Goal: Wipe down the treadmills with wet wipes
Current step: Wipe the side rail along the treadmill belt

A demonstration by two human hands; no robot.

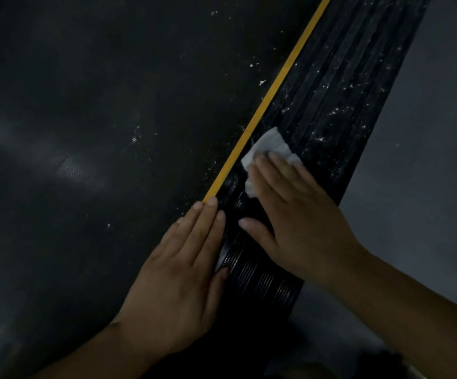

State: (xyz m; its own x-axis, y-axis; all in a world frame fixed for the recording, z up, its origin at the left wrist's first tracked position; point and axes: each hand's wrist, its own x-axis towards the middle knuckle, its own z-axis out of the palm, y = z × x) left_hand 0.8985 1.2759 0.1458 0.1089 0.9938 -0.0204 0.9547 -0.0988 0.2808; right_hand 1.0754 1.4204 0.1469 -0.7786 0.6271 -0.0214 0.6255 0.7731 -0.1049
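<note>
Wet wipe (269,149) under right hand (298,214), beside yellow stripe (265,105)

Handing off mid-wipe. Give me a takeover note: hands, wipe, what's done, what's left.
Right hand: flat, fingers straight, pressing the wipe onto the side rail.
Left hand: flat, holding nothing, resting across the yellow stripe at the belt edge.
Done: the rail near the hands looks free of specks.
Left: white specks cover the rail beyond the wipe, and a few lie on the belt by the stripe.
</note>
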